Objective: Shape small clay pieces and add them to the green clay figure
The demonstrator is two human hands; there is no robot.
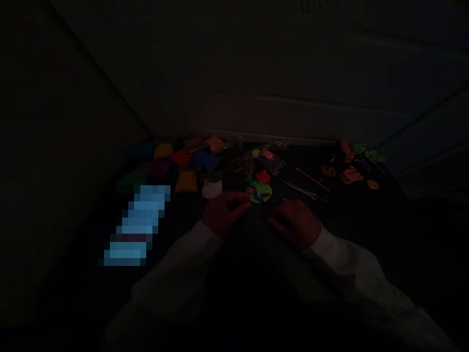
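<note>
In the dim light, a round green clay disc [266, 190] carries a blue wavy strip, a reddish bar and a small pink piece. Red clay [263, 176] and a dark green bit sit at its far edge. My left hand [224, 213] is closed, its thumb and forefinger meeting at the disc's near left rim. To the right of the disc and apart from it, my right hand [296, 223] is curled with fingertips drawn together; whatever they may hold is too dark to see. Scissors [306, 190] and a thin pink stick [311, 178] lie beyond that hand.
Several coloured clay packets [186, 181] lie at the back left, beside a clear zip bag [274, 164]. A bright, pixelated screen-like shape [137, 225] is at left. Colourful clay pieces [351, 174] are grouped at the back right, before a pale wall [293, 117].
</note>
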